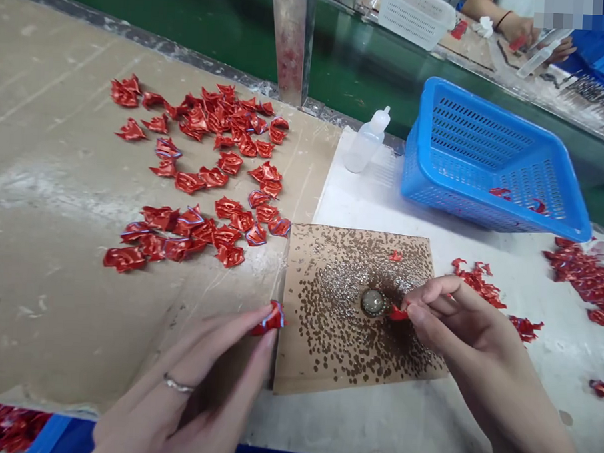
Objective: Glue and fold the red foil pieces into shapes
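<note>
Between thumb and fingers, my left hand (200, 375) pinches a red piece with a pale blue-violet edge (272, 319), at the left edge of a cardboard sheet (295, 380). My right hand (458, 327) pinches a small red part (398, 313) over that sheet. Just left of this part sits a small round dish or cap (373, 302) that looks filled with clear liquid. Brown spots and glossy drops cover the cardboard around it. A tiny red scrap (395, 255) lies near the sheet's far edge.
Shiny red folded pieces (204, 175) lie spread on the left tabletop. Small red parts (480, 281) lie in clusters at right. A blue basket (493, 215) and a squeeze bottle (366, 142) stand behind the cardboard, near a metal post (292, 46). Across the gap, another person's hands (520, 32) work.
</note>
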`<action>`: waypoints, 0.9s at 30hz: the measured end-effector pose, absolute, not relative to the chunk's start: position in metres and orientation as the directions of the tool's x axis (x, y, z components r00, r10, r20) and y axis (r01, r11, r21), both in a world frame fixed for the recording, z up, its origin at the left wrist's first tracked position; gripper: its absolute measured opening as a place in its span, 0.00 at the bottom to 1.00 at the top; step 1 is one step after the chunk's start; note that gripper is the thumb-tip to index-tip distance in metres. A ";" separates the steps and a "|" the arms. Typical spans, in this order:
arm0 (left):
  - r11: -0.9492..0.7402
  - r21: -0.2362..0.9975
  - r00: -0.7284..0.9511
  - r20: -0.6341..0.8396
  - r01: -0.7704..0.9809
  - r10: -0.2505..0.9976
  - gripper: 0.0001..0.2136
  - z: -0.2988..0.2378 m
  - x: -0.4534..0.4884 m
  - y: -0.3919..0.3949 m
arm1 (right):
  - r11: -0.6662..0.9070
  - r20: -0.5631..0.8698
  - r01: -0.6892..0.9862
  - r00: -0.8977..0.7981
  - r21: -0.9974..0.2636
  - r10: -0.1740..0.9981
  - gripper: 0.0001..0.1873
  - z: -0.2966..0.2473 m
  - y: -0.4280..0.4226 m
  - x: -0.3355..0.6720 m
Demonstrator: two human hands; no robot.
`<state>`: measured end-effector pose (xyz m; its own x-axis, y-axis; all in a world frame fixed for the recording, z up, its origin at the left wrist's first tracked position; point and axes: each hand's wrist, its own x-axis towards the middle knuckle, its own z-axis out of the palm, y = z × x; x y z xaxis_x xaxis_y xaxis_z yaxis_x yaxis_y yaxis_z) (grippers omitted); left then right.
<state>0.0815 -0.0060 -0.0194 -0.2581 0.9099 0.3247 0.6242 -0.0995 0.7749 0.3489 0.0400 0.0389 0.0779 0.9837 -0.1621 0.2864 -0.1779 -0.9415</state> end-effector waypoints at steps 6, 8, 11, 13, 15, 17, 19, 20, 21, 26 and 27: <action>-0.219 0.790 -0.123 0.347 0.572 0.930 0.10 -0.001 0.124 -0.007 | -0.290 -0.287 0.069 0.045 -0.955 0.957 0.10 0.043 0.023 0.350; -0.212 0.812 -0.121 0.326 0.544 0.938 0.09 0.000 0.135 -0.008 | -0.251 -0.245 0.086 0.070 -0.964 0.967 0.08 0.044 0.016 0.345; -0.250 0.847 -0.066 0.316 0.469 0.946 0.10 -0.001 0.144 -0.008 | -0.163 -0.154 0.098 0.094 -0.982 0.984 0.06 0.042 0.008 0.335; -0.268 0.863 -0.031 0.310 0.429 0.950 0.10 -0.002 0.146 -0.007 | -0.143 -0.135 0.094 0.082 -0.985 0.987 0.07 0.040 0.005 0.330; -0.260 0.871 -0.032 0.300 0.417 0.954 0.11 -0.002 0.147 -0.007 | -0.149 -0.144 0.084 0.071 -0.985 0.987 0.07 0.037 0.005 0.326; -0.244 0.875 -0.049 0.290 0.417 0.956 0.11 -0.003 0.148 -0.007 | -0.157 -0.152 0.080 0.065 -0.984 0.986 0.06 0.035 0.006 0.322; -0.237 0.875 -0.069 0.291 0.422 0.954 0.11 -0.003 0.150 -0.008 | -0.169 -0.162 0.087 0.081 -0.982 0.984 0.05 0.034 0.006 0.319; -0.237 0.873 -0.072 0.294 0.427 0.953 0.10 -0.004 0.150 -0.008 | -0.178 -0.168 0.091 0.102 -0.980 0.980 0.05 0.035 0.005 0.317; -0.236 0.870 -0.078 0.297 0.434 0.952 0.10 -0.004 0.151 -0.009 | -0.188 -0.176 0.093 0.129 -0.978 0.976 0.06 0.035 0.005 0.314; -0.241 0.859 -0.069 0.303 0.453 0.951 0.10 -0.005 0.151 -0.009 | -0.241 -0.229 0.033 0.206 -0.970 0.951 0.06 0.037 -0.002 0.300; -0.238 0.862 -0.075 0.301 0.447 0.951 0.10 -0.004 0.152 -0.009 | -0.248 -0.239 0.011 0.220 -0.969 0.946 0.05 0.038 -0.002 0.298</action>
